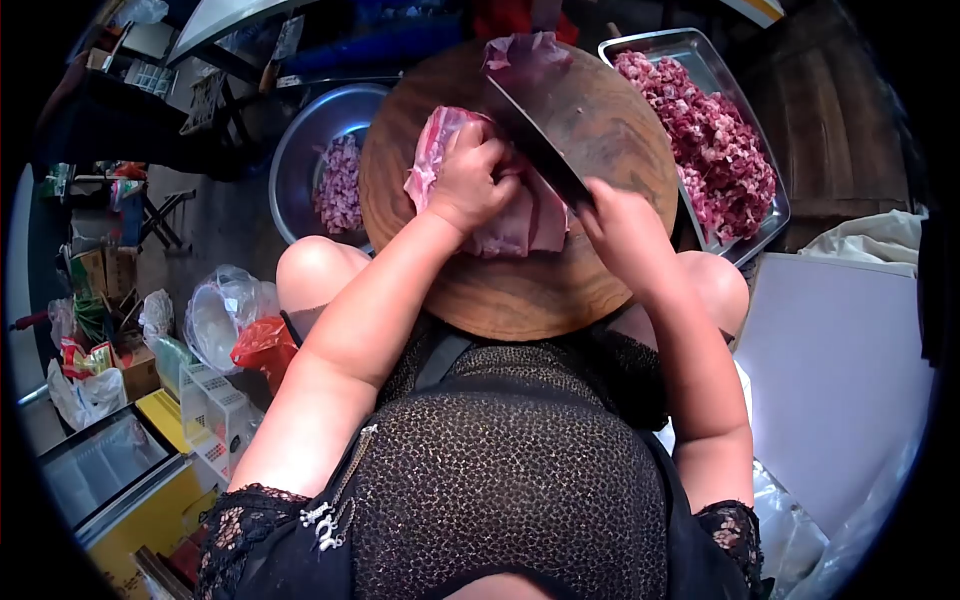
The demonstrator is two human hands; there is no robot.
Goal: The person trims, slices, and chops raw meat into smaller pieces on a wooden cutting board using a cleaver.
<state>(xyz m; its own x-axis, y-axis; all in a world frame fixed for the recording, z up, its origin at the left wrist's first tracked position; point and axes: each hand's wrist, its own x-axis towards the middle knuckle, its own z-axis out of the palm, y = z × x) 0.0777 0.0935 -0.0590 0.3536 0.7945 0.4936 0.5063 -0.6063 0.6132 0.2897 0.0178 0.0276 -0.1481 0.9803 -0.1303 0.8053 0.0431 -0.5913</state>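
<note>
While hands (475, 185) (622, 235) hold meat (507, 228) and cleaver (540, 142), the block's front rim (505, 318) lies open.

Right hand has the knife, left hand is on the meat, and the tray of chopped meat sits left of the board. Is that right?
Not quite: the head view shows the tray of chopped meat right of the board. The right hand does hold the knife, and the left hand is on the meat.
</note>
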